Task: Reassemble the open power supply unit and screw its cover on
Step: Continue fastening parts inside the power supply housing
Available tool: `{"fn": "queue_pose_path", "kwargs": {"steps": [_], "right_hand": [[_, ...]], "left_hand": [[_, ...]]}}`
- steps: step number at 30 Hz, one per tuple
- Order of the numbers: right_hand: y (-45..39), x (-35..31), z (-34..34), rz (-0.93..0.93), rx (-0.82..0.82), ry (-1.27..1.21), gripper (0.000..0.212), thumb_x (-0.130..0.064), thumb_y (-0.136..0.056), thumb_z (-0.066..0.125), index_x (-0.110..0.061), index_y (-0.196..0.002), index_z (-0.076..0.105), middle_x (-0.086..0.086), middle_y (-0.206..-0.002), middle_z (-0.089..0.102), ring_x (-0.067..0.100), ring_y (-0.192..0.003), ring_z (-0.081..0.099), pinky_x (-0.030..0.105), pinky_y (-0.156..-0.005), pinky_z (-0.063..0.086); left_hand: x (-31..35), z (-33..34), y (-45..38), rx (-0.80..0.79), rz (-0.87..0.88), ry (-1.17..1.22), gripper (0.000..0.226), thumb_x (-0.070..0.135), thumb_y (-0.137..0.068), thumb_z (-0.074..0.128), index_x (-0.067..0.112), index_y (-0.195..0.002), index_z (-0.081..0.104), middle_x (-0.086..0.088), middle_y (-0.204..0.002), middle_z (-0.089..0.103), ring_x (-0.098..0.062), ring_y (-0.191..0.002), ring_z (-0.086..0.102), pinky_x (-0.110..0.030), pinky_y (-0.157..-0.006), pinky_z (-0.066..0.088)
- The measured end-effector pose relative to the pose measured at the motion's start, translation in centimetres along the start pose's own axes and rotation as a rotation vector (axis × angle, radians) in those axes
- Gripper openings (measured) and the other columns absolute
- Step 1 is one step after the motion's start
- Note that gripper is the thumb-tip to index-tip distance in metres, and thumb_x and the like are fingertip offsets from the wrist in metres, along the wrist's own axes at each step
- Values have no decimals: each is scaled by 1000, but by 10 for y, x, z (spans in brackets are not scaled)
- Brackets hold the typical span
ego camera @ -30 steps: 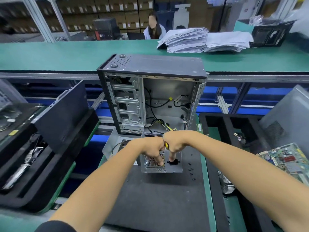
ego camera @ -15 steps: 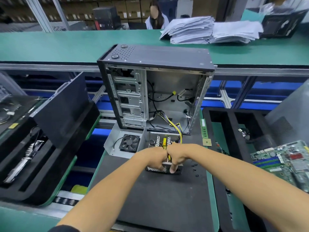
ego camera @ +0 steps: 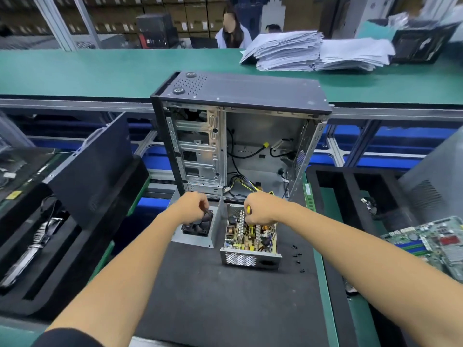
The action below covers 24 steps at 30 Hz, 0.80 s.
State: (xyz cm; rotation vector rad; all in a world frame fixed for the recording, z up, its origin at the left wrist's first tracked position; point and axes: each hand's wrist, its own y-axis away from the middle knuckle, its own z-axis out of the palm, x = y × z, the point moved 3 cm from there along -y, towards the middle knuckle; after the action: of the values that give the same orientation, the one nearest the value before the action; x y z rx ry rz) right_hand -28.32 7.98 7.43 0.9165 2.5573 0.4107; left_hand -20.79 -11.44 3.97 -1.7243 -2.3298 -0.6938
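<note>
We see both bare forearms reach from the lower corners of the head view toward the middle of the dark mat (ego camera: 225, 301), converging at about 12 o'clock. The left hand (ego camera: 193, 205) hovers, knuckles up, over the grey metal cover (ego camera: 200, 227), which lies with the black fan (ego camera: 198, 225) inside it; its fingers are curled downward and seem to pinch a thin dark wire at the fan's far edge, though the exact grip is hard to make out. The right hand (ego camera: 259, 209) is also palm down with the wrist bent, its fingers closed around a yellow-handled tool (ego camera: 248, 209) whose tip points into the open power supply unit (ego camera: 250, 242). That unit sits on the mat just to the 3 o'clock side of the cover, its circuit board exposed on top and its perforated end wall facing us. A few small black screws (ego camera: 297, 255) lie scattered on the mat at the unit's 3 o'clock side. Beyond both hands, at 12 o'clock, stands the open computer case (ego camera: 240, 136) with its cables hanging out toward the unit. A green motherboard (ego camera: 431, 242) lies well apart at 3 o'clock.
</note>
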Motion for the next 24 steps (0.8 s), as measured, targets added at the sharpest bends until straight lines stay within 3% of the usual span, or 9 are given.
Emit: {"fn": "queue_pose_path", "kwargs": {"steps": [3, 6, 10, 12, 14, 18, 24], "right_hand": [[-5, 1, 4, 32, 34, -7, 22, -18, -86, 57, -1, -98, 65, 17, -91, 70, 22, -62, 52, 33, -58, 48], [-8, 5, 5, 39, 44, -22, 25, -20, -87, 57, 1, -99, 65, 20, -94, 70, 28, -73, 62, 40, -71, 55], [-9, 10, 11, 27, 30, -18, 18, -21, -89, 58, -4, -92, 64, 17, -78, 67, 23, -65, 53, 39, -77, 54], [-8, 11, 13, 36, 25, -11, 23, -23, -90, 57, -2, -93, 66, 18, -88, 71, 22, -71, 57, 34, -83, 48], [-7, 11, 15, 41, 13, -16, 25, -25, -91, 57, -2, -96, 67, 19, -93, 70, 24, -77, 60, 37, -85, 51], [-5, 8, 15, 41, -2, 1, 28, -24, -91, 57, 1, -100, 65, 20, -95, 70, 22, -73, 58, 41, -78, 55], [-4, -1, -4, 28, 53, -6, 29, -28, -90, 58, 0, -93, 65, 19, -86, 68, 27, -73, 56, 34, -64, 47]], "left_hand": [[-19, 25, -7, -115, -23, -215, 60, 14, -78, 69, 14, -133, 46, -6, -133, 45, -25, -120, 45, -35, -98, 44], [-27, 41, -14, -150, 27, -381, 86, 22, -71, 76, 14, -145, 32, -6, -142, 38, -27, -128, 39, -33, -103, 37], [-36, 53, -19, -115, 21, -491, 88, 31, -67, 79, 18, -141, 32, -2, -138, 42, -25, -126, 39, -34, -100, 35], [-38, 55, -19, -111, 14, -515, 92, 33, -68, 78, 20, -143, 28, 0, -139, 39, -25, -128, 36, -37, -102, 32], [-38, 55, -19, -104, 13, -539, 93, 37, -67, 78, 21, -143, 28, 0, -138, 39, -24, -126, 36, -38, -100, 30], [-33, 47, -14, -58, 10, -598, 88, 44, -64, 75, 27, -140, 32, -1, -130, 43, -24, -121, 38, -37, -93, 31], [-9, 7, -2, 79, 5, -595, 84, 46, -64, 74, 23, -134, 34, -3, -128, 44, -26, -118, 39, -43, -97, 33]]}}
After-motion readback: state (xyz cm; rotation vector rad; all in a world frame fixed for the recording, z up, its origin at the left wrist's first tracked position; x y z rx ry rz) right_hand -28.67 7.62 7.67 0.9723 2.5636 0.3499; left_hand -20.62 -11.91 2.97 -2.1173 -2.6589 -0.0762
